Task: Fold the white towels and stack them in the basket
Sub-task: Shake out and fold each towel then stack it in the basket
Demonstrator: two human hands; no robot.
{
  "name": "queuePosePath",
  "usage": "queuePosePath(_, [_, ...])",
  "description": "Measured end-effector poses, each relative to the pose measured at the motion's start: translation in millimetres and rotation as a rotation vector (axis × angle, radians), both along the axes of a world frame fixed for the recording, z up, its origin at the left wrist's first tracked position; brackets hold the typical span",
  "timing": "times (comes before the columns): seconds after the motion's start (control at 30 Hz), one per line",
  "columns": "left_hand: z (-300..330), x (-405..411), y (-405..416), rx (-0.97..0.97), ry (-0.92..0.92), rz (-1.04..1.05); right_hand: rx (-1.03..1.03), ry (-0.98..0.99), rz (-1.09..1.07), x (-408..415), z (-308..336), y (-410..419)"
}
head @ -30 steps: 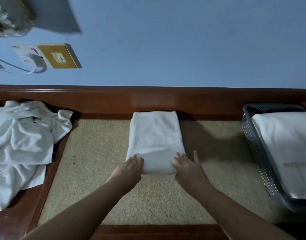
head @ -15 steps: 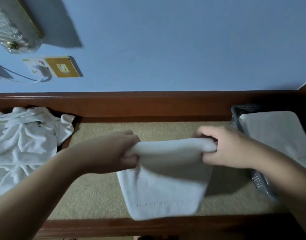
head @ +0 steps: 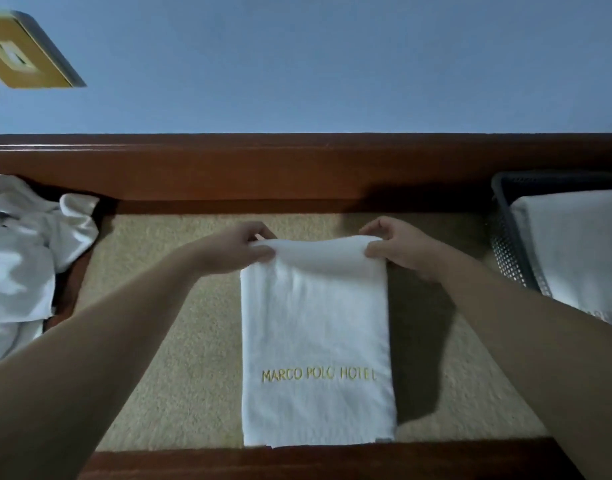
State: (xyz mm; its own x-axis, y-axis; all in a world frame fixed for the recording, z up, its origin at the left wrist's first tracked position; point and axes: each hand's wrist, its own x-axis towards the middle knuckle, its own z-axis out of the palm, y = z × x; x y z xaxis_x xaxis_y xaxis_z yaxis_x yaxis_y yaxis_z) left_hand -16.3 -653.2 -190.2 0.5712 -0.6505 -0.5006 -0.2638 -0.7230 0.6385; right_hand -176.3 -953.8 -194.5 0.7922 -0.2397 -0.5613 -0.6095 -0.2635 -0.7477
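A folded white towel (head: 316, 344) with gold "MARCO POLO HOTEL" lettering lies lengthwise on the beige mat (head: 180, 358), its near end at the mat's front edge. My left hand (head: 244, 249) pinches the towel's far left corner. My right hand (head: 389, 247) pinches the far right corner, and the far edge is lifted slightly between them. At the far right stands a dark mesh basket (head: 505, 251) with a folded white towel (head: 574, 244) inside it.
A heap of crumpled white towels (head: 24, 258) lies at the left on the brown wooden frame (head: 297, 171). A blue wall rises behind, with a gold switch plate (head: 24, 53) at upper left. A wooden rail runs along the front edge.
Both hands picked the towel up off the mat by its near end, turned it over, and laid it back down lengthwise with the lettering facing up. The hands now hold its far edge.
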Motion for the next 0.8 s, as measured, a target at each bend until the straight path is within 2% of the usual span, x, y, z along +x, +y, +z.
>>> queuePosePath(0.13, [-52,7,-12,-0.127,0.189,0.396,0.156,0.027,-0.265,11,-44,9])
queuePosePath(0.2, [-73,-4,-12,-0.148,0.248,0.512,0.188,0.023,-0.341,2,-62,24])
queuePosePath(0.27, [-88,-22,-8,-0.166,0.236,0.597,0.145,0.014,-0.392,-12,-74,41])
queuePosePath(0.33, [-99,-43,-1,-0.138,0.127,0.686,0.028,0.001,-0.432,-28,-84,55])
queuePosePath(0.43, [-106,-85,12,0.026,0.028,0.695,-0.121,0.015,-0.515,-54,-97,77])
queuePosePath(0.53, [-104,-134,25,0.157,0.071,0.666,-0.174,0.101,-0.518,-80,-100,95])
queuePosePath(0.63, [-97,-166,25,0.187,0.169,0.750,-0.157,0.268,-0.540,-93,-98,106])
queuePosePath(0.8, [-74,-181,18,0.108,0.125,0.787,-0.110,0.225,-0.513,-95,-72,115])
